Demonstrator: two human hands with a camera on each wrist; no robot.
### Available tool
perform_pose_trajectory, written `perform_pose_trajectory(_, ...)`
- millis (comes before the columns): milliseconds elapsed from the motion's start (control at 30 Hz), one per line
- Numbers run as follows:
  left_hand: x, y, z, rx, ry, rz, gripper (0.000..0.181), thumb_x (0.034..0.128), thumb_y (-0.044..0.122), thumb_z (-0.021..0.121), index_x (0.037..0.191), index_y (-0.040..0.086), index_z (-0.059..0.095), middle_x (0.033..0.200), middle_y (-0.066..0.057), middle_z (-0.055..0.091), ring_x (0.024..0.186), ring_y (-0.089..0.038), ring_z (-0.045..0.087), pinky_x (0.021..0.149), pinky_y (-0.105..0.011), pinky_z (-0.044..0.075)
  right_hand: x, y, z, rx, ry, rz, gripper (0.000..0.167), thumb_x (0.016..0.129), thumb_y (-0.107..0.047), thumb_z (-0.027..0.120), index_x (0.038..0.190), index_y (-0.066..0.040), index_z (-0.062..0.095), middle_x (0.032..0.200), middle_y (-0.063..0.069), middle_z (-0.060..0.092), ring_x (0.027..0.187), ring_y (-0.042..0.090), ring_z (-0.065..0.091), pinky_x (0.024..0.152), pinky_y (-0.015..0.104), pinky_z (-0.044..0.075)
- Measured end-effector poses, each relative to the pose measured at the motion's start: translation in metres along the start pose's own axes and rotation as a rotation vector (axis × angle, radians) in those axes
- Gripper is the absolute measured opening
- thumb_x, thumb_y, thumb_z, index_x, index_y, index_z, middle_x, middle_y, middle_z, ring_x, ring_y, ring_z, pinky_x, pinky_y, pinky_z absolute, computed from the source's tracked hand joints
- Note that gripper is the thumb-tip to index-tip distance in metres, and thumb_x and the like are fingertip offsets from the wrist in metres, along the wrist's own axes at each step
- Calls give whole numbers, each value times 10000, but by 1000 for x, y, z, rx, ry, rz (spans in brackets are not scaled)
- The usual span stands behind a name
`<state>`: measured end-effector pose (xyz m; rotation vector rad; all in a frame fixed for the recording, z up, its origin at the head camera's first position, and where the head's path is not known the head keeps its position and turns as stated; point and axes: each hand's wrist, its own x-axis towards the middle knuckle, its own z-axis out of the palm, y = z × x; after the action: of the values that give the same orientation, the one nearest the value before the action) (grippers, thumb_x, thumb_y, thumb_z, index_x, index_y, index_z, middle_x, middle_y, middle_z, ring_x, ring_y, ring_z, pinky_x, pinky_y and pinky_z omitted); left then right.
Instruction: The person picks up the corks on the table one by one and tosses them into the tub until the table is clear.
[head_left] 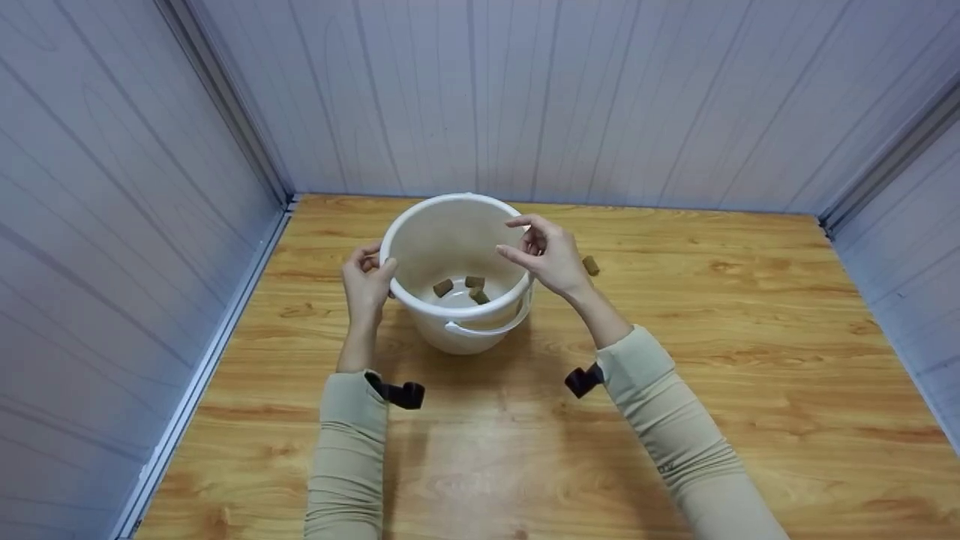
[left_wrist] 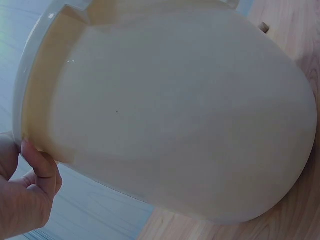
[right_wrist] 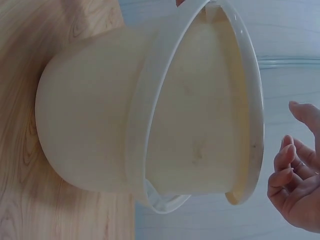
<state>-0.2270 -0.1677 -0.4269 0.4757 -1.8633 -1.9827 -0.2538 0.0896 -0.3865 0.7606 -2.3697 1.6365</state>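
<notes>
A white plastic bucket (head_left: pixel 457 330) stands upright on the wood-patterned surface, its handle (head_left: pixel 491 330) hanging down at the front right. My left hand (head_left: pixel 366 289) grips the rim on the left side, thumb at the rim and fingers outside. In the left wrist view the fingers (left_wrist: pixel 42 172) pinch the bucket's edge. Over the right part of the rim is my right hand (head_left: pixel 551 255), thumb and index finger spread, nothing between them. Inside, three short brown cylinders (head_left: pixel 443 288), resembling corks, lie on the bottom.
Another brown cylinder (head_left: pixel 591 265) lies on the wooden surface (head_left: pixel 720 360), to the right of the bucket and partly behind the right hand. Pale panels enclose the back (head_left: pixel 600 97), left and right sides. A black wrist camera (head_left: pixel 405 394) projects from each sleeve.
</notes>
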Motion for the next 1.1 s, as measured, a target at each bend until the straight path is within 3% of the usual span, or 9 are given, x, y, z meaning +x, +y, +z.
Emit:
perform_pose_trajectory(367,1,0,0,11,-2,-8,287,775,-86,547,1059,-107,587,746,-80,526,488,-87,515,342,-126,382,0,14,-19,18,74,73,348,844,-73,742,1133,78,619,743,0,544,622,61,484,552,161,412)
perform_pose_trajectory(933,0,2,0,1,4,-7,280,772,-88,553,1048,-110,597,733,-76,532,476,-67,509,341,-132,388,-1,30,-42,0,295,95,306,825,-45,753,1072,98,643,749,27,568,619,71,498,541,138,406)
perform_pose_trajectory(1100,0,1,0,7,4,-4,275,775,-85,554,1045,-102,603,731,-68,522,486,-78,508,346,-128,387,-3,45,-47,-28,328,132,306,840,-61,742,1081,96,638,754,17,570,614,52,501,560,143,423)
